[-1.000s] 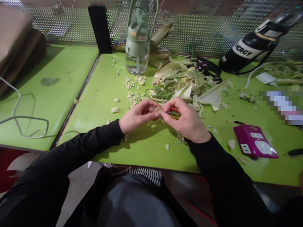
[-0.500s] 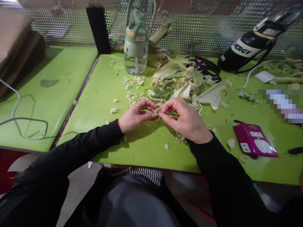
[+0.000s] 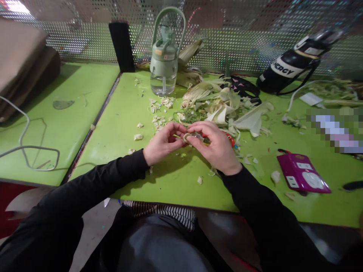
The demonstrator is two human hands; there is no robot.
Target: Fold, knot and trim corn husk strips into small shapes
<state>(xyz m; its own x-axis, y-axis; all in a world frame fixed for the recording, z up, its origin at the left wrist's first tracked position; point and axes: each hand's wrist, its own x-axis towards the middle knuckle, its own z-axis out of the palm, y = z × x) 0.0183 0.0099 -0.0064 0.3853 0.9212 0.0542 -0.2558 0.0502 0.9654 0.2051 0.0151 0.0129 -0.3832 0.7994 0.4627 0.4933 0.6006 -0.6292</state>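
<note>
Above the green table (image 3: 176,185), my left hand (image 3: 160,145) and my right hand (image 3: 219,151) meet fingertip to fingertip. Pinched between them is a small, pale, curled strip of corn husk (image 3: 186,137). Both hands are closed on it, with the fingers covering part of it. Beneath my right hand, a red object (image 3: 231,139) partly shows; its kind is hidden. Just beyond the hands lies a heap of corn husks (image 3: 224,107) with thin green shreds (image 3: 191,115). Cut husk bits (image 3: 159,121) are scattered to the left of it.
A pale green water bottle (image 3: 163,64) stands at the back, and a black bottle (image 3: 286,68) leans at the back right. A purple packet (image 3: 303,173) lies on the right. A white cable (image 3: 296,93) runs near it. Brown paper bags (image 3: 22,64) stand far left, and a perforated screen (image 3: 215,34) borders the table.
The view has tilted up slightly, so things sit lower in the picture. My right fingers have shifted around the husk strip, and more of the red object shows.
</note>
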